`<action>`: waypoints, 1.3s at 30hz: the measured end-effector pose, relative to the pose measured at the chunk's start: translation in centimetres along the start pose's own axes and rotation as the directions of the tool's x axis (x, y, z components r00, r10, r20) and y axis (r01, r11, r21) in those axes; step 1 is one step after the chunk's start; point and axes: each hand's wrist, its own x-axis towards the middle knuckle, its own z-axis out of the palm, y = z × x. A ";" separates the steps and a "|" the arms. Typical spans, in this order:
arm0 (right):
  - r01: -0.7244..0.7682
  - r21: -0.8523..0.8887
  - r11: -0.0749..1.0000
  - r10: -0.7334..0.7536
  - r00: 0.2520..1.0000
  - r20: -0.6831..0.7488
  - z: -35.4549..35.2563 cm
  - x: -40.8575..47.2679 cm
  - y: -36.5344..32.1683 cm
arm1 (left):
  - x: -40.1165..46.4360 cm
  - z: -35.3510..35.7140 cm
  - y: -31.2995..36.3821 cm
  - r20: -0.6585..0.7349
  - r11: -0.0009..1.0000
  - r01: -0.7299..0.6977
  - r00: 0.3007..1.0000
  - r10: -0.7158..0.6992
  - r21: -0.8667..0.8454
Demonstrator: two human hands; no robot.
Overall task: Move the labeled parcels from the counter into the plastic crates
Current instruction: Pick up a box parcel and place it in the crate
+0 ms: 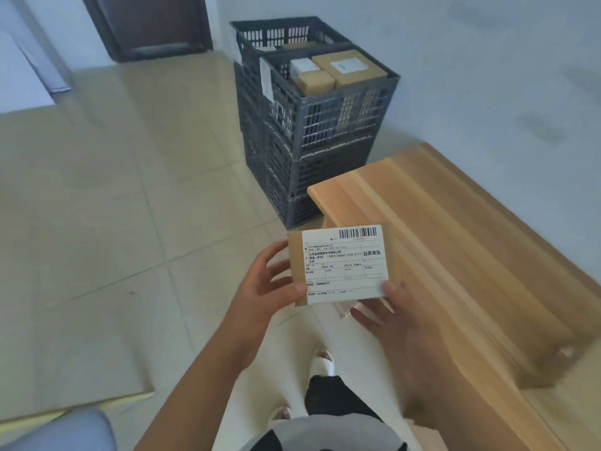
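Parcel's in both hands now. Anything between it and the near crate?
Nothing visible. Open tiled floor lies between the parcel and the near crate; the counter stays to the right. That crate already looks nearly full.

Both forearms are bare, with no sleeves, watch or rings showing on the left hand (265,289) or right hand (395,323). At lower centre of the frame: a grey-and-black top (320,432), dark trousers (328,397) and pale open-toed slippers (322,362).
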 end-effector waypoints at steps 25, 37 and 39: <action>0.125 -0.404 0.906 0.127 0.831 0.542 23.1 38.3 -8.5 | 23.1 -23.8 13.9 -0.341 0.993 -0.007 0.939 0.048 0.121; 0.077 -0.411 0.909 0.117 0.897 0.427 41.0 54.6 -11.6 | 41.9 -42.0 22.2 -0.160 0.990 0.031 0.987 -0.009 0.137; 0.059 -0.389 0.919 0.106 0.915 0.390 43.8 56.8 -12.6 | 45.3 -44.8 24.3 -0.099 0.989 0.045 0.995 -0.030 0.143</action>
